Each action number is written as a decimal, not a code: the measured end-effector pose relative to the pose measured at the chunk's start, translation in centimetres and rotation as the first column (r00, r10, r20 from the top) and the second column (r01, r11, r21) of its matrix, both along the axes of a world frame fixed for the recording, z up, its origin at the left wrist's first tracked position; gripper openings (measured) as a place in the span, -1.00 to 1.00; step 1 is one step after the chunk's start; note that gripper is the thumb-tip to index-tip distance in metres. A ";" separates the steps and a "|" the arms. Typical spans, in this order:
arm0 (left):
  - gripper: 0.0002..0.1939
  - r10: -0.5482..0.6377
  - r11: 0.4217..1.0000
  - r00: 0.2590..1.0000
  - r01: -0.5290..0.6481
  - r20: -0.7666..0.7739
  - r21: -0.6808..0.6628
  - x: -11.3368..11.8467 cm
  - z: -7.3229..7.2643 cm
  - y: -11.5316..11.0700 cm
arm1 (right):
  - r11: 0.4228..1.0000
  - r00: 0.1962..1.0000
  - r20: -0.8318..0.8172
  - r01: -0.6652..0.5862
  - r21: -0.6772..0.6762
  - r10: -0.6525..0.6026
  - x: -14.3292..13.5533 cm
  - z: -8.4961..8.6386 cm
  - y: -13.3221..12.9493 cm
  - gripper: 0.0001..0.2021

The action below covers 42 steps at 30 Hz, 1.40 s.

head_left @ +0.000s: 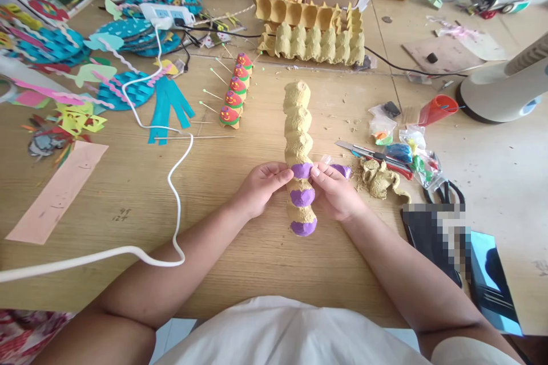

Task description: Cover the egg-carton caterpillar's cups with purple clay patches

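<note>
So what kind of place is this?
Probably a craft table, maybe at home or in a classroom; I can't tell which. The clues are the partly purple egg-carton strip, the row of red smiley faces and the cutter.

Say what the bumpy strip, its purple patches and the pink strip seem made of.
Bumpy strip: probably moulded paper pulp, matte, given its rough, grainy bumps. Purple patches: perhaps soft clay, smooth and matte, judging by uneven edges. Pink strip: likely paper or card, matte, flat with straight edges.
</note>
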<state>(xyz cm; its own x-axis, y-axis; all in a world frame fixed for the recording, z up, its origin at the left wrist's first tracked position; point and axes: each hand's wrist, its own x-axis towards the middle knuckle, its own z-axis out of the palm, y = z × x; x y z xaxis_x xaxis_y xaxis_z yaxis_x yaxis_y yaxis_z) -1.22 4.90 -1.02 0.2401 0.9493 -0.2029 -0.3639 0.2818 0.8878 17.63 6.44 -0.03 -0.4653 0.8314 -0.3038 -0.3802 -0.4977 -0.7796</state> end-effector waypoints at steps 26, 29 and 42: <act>-0.58 -0.086 0.986 0.990 0.100 0.107 -0.135 -0.2 0.2 -0.6 | 0.998 0.993 -0.104 -0.055 -0.038 0.051 -0.4 0.0 -0.7 -0.69; -0.56 -0.104 0.984 0.989 0.118 0.109 -0.134 -0.1 0.4 -0.7 | 0.998 0.994 -0.097 -0.058 -0.028 0.055 -0.4 -0.1 -0.7 -0.69; -0.60 -0.130 0.985 0.963 0.153 0.235 -0.083 0.1 0.9 -0.7 | 0.996 0.986 -0.148 -0.088 -0.021 0.083 -0.4 0.2 -0.6 -0.75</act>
<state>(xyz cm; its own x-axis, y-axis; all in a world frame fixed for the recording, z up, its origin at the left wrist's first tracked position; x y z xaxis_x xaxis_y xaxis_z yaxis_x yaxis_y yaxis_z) -1.08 4.24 -0.15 0.4212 0.8802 -0.2188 -0.5032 0.4275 0.7511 17.23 5.86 0.14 -0.5755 0.7788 -0.2495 -0.4444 -0.5539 -0.7041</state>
